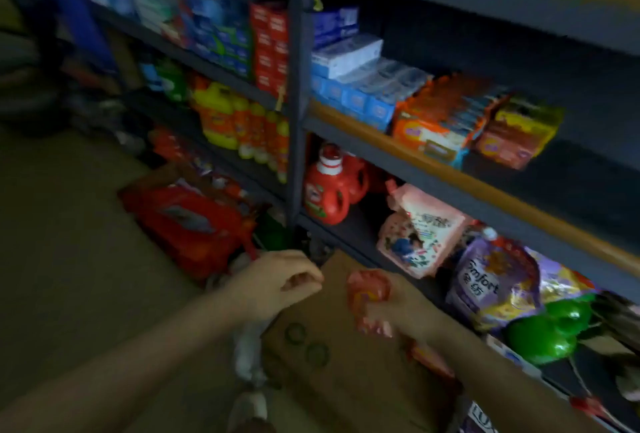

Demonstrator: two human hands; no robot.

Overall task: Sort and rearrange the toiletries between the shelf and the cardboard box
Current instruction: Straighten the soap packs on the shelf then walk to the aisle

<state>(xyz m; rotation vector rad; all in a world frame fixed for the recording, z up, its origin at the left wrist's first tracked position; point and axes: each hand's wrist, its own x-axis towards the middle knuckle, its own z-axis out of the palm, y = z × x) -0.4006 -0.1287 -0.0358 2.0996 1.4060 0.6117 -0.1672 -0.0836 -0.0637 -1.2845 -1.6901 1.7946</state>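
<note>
My right hand is curled round a small red packet, holding it just above the flap of the cardboard box that stands on the floor against the foot of the shelf. My left hand hangs just left of the box's near corner with its fingers curled in; the blur keeps me from telling whether anything is pinched between them. Under my left wrist I see something pale and white beside the box, too smeared to name. Beyond the box, on the lowest shelf level, stand a red jug, a pink pouch, a purple pouch and a green bottle. One level up lie blue boxes and orange packs side by side. Left of the upright post there are yellow bottles on a shelf and a red bag on the floor.
</note>
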